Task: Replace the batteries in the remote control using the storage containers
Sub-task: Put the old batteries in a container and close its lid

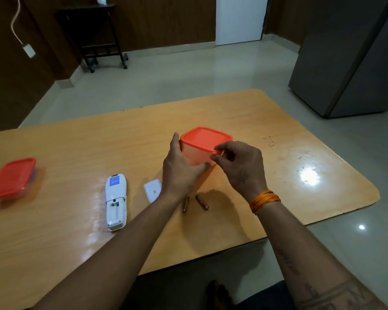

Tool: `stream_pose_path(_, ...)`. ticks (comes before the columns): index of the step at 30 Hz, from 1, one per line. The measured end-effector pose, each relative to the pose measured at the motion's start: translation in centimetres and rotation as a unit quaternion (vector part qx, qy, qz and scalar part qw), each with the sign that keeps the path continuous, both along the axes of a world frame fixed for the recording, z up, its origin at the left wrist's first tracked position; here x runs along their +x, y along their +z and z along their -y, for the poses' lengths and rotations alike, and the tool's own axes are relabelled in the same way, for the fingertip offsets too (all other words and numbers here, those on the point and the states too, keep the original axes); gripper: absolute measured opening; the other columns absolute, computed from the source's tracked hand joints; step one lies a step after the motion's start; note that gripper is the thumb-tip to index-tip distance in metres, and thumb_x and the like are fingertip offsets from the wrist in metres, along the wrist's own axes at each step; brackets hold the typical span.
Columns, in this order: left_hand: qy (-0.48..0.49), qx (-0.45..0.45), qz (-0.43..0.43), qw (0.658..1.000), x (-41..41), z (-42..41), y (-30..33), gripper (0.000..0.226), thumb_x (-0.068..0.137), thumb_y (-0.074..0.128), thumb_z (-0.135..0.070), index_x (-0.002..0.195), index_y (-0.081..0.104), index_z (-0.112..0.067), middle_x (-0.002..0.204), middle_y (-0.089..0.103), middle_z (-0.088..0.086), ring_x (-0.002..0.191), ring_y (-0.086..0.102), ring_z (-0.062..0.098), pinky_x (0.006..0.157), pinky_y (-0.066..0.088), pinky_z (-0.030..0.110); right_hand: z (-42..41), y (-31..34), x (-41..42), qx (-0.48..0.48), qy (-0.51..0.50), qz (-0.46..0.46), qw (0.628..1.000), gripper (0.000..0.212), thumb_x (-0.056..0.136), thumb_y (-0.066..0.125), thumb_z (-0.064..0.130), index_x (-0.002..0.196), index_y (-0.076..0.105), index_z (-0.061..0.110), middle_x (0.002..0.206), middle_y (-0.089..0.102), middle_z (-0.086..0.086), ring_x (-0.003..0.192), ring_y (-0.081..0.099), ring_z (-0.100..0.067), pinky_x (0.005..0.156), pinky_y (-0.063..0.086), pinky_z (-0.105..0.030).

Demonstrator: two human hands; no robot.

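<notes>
Remote (116, 201) emptied, two batteries (202, 202) out; my left hand (179, 168) grips tall container (197, 156), right hand (238, 162) pinches its lid (205, 138); refill pending.

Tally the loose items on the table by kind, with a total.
Containers with orange lids: 2, the tall container gripped by the left hand with the right hand pinching its lid, and the flat container
Remote control, compartment open: 1
Battery cover: 1
Batteries: 2
Total: 6
</notes>
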State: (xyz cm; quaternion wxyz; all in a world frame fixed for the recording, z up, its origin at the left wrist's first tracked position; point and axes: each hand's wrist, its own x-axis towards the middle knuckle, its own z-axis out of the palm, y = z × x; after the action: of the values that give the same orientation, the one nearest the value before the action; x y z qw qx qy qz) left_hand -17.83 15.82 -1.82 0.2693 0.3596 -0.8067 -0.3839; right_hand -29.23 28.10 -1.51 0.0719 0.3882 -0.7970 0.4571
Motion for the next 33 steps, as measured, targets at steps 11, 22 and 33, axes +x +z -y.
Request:
stream_pose_path(11, 0.042, 0.034, -0.002, 0.999, 2.3, -0.8, -0.3, 0.101, 0.072, 0.089, -0.047, 0.154, 0.037, -0.019, 0.146, 0.054, 0.004, 0.132, 0.053, 0.027, 0.098, 0.045, 0.032, 0.1, 1.5, 4.1, 0.032, 0.05, -0.08, 0.995, 0.034, 0.09, 0.077, 0.038, 0.119, 0.072, 0.02, 0.116, 0.077, 0.0, 0.102, 0.072, -0.024, 0.083, 0.06, -0.041)
stream_pose_path(22, 0.028, -0.05, 0.027, 0.998, 2.9, 0.4, 0.5, 0.113, 0.063, 0.089, -0.065, 0.153, 0.039, -0.016, 0.146, 0.057, 0.007, 0.13, 0.057, 0.03, 0.101, 0.056, 0.046, 0.3, 1.9, 3.7, -0.013, 0.093, -0.066, 0.993, 0.025, 0.091, 0.076, 0.035, 0.105, 0.082, 0.015, 0.101, 0.08, -0.002, 0.09, 0.074, -0.019, 0.077, 0.061, -0.039)
stream_pose_path(33, 0.0, -0.045, 0.021, 0.999, 3.5, 1.8, 0.9, 0.113, 0.056, 0.088, -0.072, 0.147, 0.044, -0.021, 0.14, 0.061, 0.001, 0.124, 0.061, 0.023, 0.093, 0.059, 0.037, 0.5, 0.9, 2.4, -0.007, 0.089, -0.078, 0.993, 0.038, 0.091, 0.079, 0.03, 0.123, 0.075, 0.011, 0.123, 0.076, -0.009, 0.114, 0.071, -0.024, 0.096, 0.059, -0.036)
